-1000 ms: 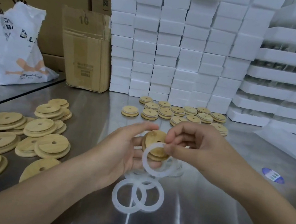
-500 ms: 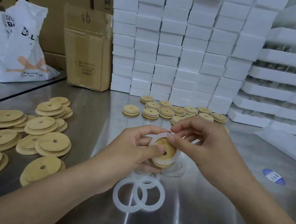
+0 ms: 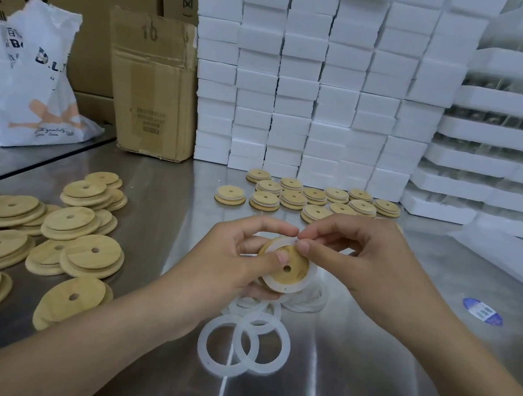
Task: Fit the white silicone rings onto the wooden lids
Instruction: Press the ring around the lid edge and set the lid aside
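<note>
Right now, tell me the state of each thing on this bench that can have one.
wooden lid: held up, tilted.
white silicone ring: around the lid's rim.
left hand: holds the wooden lid, thumb on its face.
right hand: pinches the ring at its top edge.
loose rings: lying flat, overlapping.
bare lids: piled at left, no rings.
ringed lids: flat in rows at the back.

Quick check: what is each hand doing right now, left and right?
Left hand: holds the wooden lid, thumb on its face.
Right hand: pinches the white ring at the lid's top edge.
</note>
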